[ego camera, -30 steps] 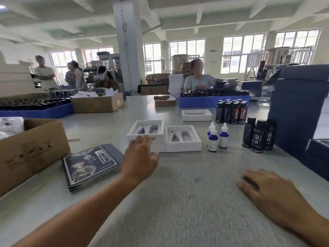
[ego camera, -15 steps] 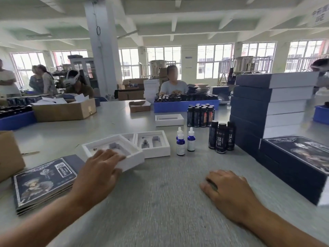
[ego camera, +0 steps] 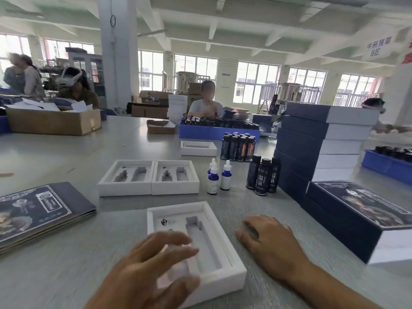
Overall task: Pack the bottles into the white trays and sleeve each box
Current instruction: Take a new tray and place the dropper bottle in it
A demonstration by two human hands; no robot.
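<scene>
White tray (ego camera: 214, 248) empty on grey tabletop (ego camera: 66, 275) at front centre, left hand (ego camera: 153, 266) over its near end with fingers spread, blurred, right hand (ego camera: 270, 244) flat on tabletop just right of tray, two more trays (ego camera: 149, 177) behind, dropper bottles (ego camera: 219, 177) and dark bottles (ego camera: 263, 176) beyond, flat sleeves (ego camera: 38, 211) at left.

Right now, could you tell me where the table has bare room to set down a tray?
Bare table lies between the sleeves and the near tray, and beyond the two far trays. It is crowded around the droppers, dark bottles and boxes.
</scene>
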